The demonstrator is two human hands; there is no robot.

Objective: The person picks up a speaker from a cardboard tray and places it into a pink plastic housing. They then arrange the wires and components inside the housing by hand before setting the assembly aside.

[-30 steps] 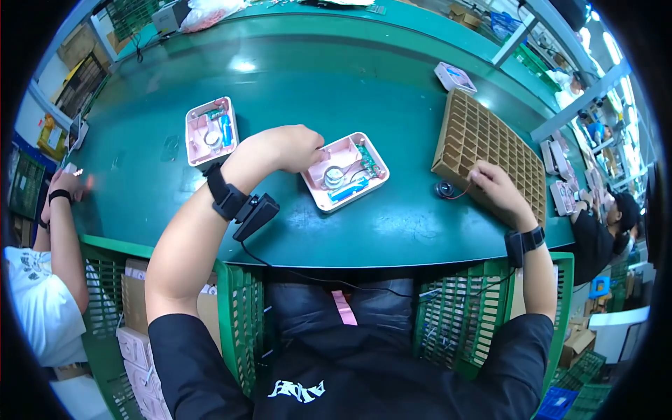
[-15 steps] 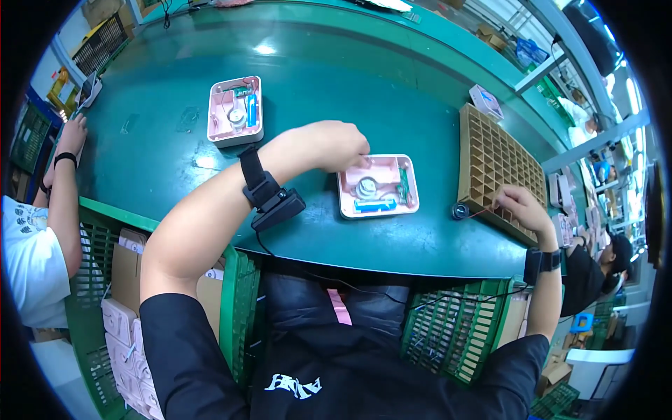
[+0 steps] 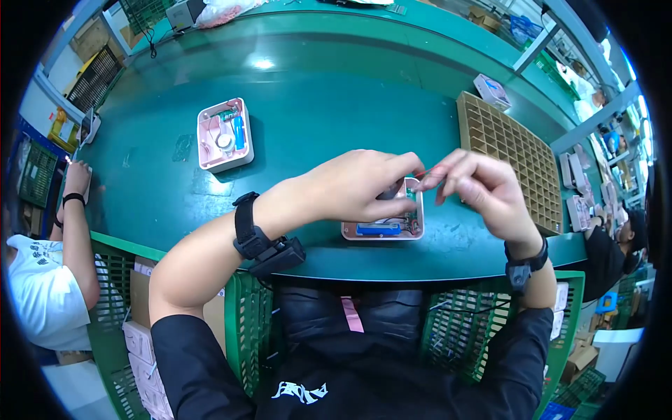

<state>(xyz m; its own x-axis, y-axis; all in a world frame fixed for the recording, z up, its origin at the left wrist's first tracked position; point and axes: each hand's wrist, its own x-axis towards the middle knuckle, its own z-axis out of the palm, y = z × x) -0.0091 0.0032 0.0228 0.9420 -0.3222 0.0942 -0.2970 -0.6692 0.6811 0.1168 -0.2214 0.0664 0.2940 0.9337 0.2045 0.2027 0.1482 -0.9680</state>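
green table [image 3: 315, 115]: pink case [image 3: 383, 236] partly beneath hands [image 3: 365, 183]

On the surface [image 3: 308, 112], a far box [image 3: 210, 138] lies left of a near box [image 3: 383, 238]; a divided tray [image 3: 509, 159] lies right.

The fisheye camera, the left of two worn side by side on the head, looks steeply down and forward from behind and above the near edge of the table [image 3: 301, 119], upright and unmirrored. It sits close enough that the hands [image 3: 493, 199] and forearms [image 3: 203, 255] take up much of the middle, while its wide sweep runs from the lap [image 3: 315, 308] and black shirt [image 3: 364, 374] below the near edge out to the table's far side, bowing straight edges toward a dark, rounded rim.
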